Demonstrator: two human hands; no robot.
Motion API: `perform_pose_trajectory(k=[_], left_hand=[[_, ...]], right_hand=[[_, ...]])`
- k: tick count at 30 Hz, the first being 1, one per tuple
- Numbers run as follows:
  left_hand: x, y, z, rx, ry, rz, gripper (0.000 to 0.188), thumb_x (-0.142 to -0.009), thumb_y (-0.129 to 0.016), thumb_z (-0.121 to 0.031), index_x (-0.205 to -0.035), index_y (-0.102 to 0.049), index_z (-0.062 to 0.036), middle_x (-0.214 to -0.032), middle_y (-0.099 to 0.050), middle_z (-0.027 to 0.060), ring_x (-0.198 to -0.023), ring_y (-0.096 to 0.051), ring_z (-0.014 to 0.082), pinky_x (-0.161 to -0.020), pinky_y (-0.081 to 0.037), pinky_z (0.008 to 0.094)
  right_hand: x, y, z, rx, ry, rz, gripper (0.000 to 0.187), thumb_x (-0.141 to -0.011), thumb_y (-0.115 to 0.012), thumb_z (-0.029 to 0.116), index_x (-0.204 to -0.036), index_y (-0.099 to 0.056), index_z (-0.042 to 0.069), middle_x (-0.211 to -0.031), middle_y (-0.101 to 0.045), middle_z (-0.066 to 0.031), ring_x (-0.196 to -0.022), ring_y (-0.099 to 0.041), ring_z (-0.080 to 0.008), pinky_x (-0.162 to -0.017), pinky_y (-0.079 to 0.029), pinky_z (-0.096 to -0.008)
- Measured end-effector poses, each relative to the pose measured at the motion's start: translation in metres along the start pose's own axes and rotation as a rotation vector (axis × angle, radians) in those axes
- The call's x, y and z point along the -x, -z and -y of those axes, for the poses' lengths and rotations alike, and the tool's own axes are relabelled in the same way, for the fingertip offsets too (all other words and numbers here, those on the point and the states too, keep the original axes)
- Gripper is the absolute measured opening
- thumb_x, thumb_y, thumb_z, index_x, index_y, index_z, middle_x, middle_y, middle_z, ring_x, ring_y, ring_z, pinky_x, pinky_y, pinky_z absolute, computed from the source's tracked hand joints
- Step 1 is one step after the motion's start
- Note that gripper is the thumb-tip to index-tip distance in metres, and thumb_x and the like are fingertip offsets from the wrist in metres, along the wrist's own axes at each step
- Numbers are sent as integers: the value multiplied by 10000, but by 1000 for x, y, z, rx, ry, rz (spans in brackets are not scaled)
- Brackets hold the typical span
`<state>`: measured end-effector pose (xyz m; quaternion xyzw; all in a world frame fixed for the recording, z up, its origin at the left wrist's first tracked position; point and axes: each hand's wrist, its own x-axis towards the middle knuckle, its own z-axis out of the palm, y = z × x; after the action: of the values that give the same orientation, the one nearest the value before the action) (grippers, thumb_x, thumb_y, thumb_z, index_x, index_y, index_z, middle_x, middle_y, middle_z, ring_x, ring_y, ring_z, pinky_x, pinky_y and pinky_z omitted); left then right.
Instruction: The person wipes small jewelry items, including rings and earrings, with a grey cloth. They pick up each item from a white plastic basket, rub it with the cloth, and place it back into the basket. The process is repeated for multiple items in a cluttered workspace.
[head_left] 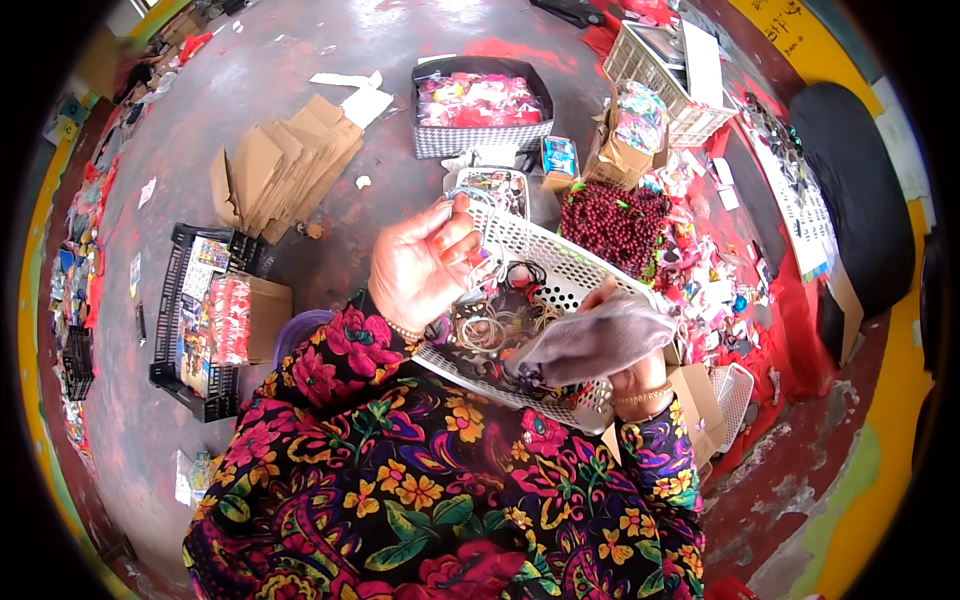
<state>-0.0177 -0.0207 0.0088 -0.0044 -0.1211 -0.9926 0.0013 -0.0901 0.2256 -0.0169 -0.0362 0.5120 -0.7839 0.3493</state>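
My left hand [425,262] is raised over the far left part of a white perforated plastic basket [545,245], its fingers pinched on a thin pale band [472,192]. Over the basket's right end, my right hand [640,378] grips a soft mauve-grey piece of cloth [605,338]; its exact kind does not show. The cloth hides part of that hand and of the basket. Inside the basket lie looped bands [482,333] that look like hair ties, in pale and dark colours, in a loose tangle.
A checked fabric bin [480,140] of pink packets stands beyond the basket. A pile of dark red beads [615,225] and scattered small goods lie to the right. On the left are flattened cardboard [285,170], a black crate [165,340] and a purple tub [297,332].
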Motion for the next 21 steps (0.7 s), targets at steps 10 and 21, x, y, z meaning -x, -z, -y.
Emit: perform_pose_trajectory(k=[10, 21], left_hand=[[-5, -2, 7, 101, -7, -60, 158, -898, -425, -174, -969, -502, -57, -720, -458, -2, -752, -481, 150, -939, -332, 438], [-1, 5, 12, 105, -52, -153, 181, -903, -424, -152, -997, -514, -26, -944, -544, 80, -983, -496, 208, -947, -370, 432]], right_hand=[[-14, -4, -10, -1127, -420, 389, 425, -908, -411, 401, -992, -550, 8, -897, -594, -98, -827, -573, -218, -791, -470, -320], [-13, -42, 3, -740, -133, 342, 415, -910, -409, 365, -1145, -484, 31, -1140, -527, -128, -1071, -489, -265, -939, -384, -414]])
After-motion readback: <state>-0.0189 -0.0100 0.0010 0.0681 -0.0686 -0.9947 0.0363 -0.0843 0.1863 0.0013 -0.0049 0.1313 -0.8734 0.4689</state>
